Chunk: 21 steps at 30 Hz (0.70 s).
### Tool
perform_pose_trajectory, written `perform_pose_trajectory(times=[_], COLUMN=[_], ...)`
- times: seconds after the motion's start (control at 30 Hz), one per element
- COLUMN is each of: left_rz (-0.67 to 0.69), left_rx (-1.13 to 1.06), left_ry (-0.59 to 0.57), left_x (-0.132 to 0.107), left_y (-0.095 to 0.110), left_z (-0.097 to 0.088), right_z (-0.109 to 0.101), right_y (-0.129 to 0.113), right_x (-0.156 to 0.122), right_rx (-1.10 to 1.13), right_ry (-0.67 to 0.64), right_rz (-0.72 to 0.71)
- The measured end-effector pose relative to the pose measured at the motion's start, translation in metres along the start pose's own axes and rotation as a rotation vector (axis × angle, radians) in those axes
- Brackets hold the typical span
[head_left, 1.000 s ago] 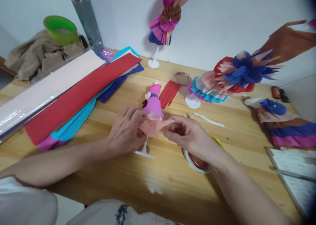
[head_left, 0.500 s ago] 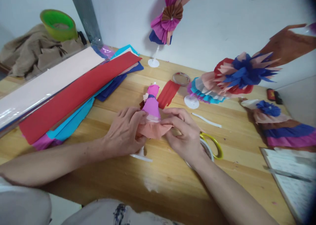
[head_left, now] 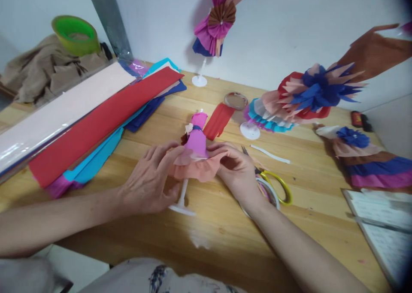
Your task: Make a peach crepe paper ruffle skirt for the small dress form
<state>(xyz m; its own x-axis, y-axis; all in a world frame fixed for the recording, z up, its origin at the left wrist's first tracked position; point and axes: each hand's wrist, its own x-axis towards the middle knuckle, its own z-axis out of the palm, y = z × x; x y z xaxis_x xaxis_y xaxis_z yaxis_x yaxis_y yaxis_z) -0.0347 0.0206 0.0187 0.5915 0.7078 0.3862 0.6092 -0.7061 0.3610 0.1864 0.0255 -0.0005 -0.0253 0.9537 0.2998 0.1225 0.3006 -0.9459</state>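
Note:
A small dress form on a white stand (head_left: pixel 182 200) wears a magenta crepe-paper dress (head_left: pixel 196 140) with a peach ruffled skirt (head_left: pixel 198 169) at its hem. My left hand (head_left: pixel 149 179) pinches the left side of the peach skirt with its fingertips. My right hand (head_left: pixel 236 168) grips the skirt's right edge between thumb and fingers. Both hands sit at the middle of the wooden table (head_left: pixel 219 237).
Long crepe-paper sheets (head_left: pixel 96 121) lie at the left. Yellow-handled scissors (head_left: pixel 277 183) and a tape roll (head_left: pixel 268 192) rest just right of my right hand. A red pleated strip (head_left: pixel 219 120), finished paper dresses (head_left: pixel 302 98) on stands, a green bowl (head_left: pixel 75 33) and a notebook (head_left: pixel 386 231) surround the work.
The peach skirt has been drawn wider round the doll's hem, and the stand shows more below it. My right hand moved in against the skirt's right edge, uncovering the scissors.

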Motion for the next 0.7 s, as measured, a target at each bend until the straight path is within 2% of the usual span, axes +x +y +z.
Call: perform_pose_trajectory(times=[0.13,0.23,0.4,0.57,0.7], left_rz=[-0.062,-0.088,-0.059,0.005,0.058], left_rx=[0.051,0.101,0.139,0.134,0.168], left_ry=[0.0,0.022,0.098,0.147,0.18], left_x=[-0.005,-0.003,0.005,0.01,0.014], left_y=[-0.001,-0.001,-0.005,-0.009,-0.012], left_z=[0.002,0.009,0.016,0.013,0.012], right_z=[0.001,0.002,0.004,0.002,-0.004], right_y=[0.003,0.001,-0.001,-0.002,-0.008], right_x=[-0.001,-0.003,-0.002,-0.003,-0.004], right_rx=[0.124,0.145,0.068,-0.043,-0.208], right_ry=[0.002,-0.002,-0.031,-0.039,-0.1], right_rz=[0.122,0.133,0.041,-0.042,-0.122])
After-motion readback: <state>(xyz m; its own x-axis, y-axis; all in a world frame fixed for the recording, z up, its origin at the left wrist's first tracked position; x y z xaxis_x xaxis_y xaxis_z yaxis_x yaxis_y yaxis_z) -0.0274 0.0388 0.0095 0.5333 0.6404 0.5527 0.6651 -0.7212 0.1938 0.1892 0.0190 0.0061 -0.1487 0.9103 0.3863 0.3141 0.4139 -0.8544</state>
